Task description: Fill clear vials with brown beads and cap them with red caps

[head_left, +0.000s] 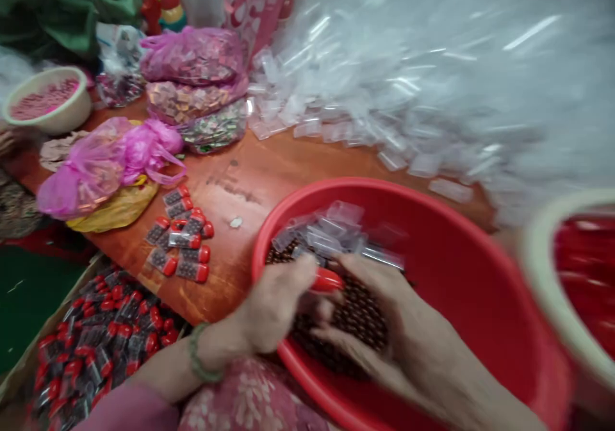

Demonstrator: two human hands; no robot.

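Observation:
My left hand (pixel 276 300), a green bangle on its wrist, is closed over the near left rim of a large red basin (pixel 456 277). A red cap (pixel 328 280) pokes out past its thumb; whatever is below the cap is hidden by the fingers. Inside the basin my right hand (pixel 394 316) is cupped with thumb and fingers apart, close to the cap, over small dark brown balls (pixel 360 309). I see nothing held in it. Clear plastic boxes (pixel 331 229) lie on the balls at the basin's far left side. Both hands are blurred.
Filled red-capped boxes (pixel 185 235) lie on the orange table (pixel 235 181); many more fill a carton (pixel 103 335) below left. Clear boxes are heaped (pixel 384 85) behind. Pink bags (pixel 192 59) and a white bowl (pixel 52 114) stand left, a pale-rimmed tub (pixel 541 252) right.

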